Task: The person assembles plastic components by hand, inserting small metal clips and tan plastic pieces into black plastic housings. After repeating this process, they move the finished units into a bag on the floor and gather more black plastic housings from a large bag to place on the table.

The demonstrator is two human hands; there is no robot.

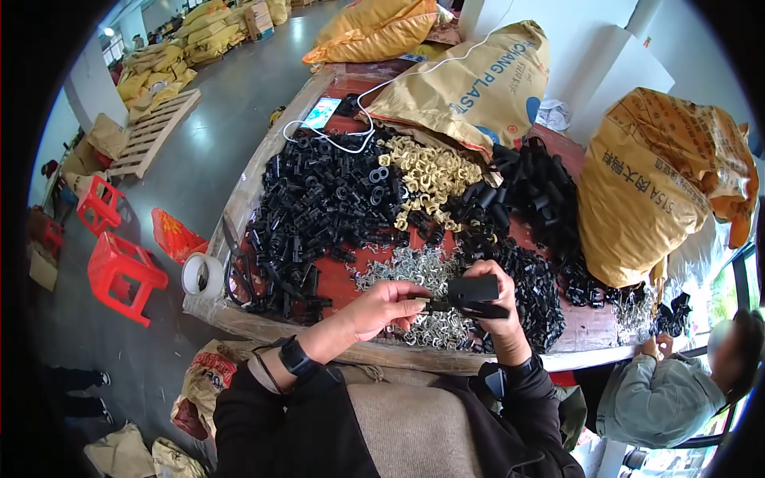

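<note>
Cylinder (472,289) (one, black) sits in the right grip (504,293).

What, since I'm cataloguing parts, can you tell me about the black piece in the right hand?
The black piece looks like matte plastic, with a broad, block-like or tubular upper body and a narrower dark part beneath. The right hand grips its right end. It is held above the small silvery pieces, its broad body roughly level. The left hand is close to its left; whether that hand touches it is unclear.
</note>
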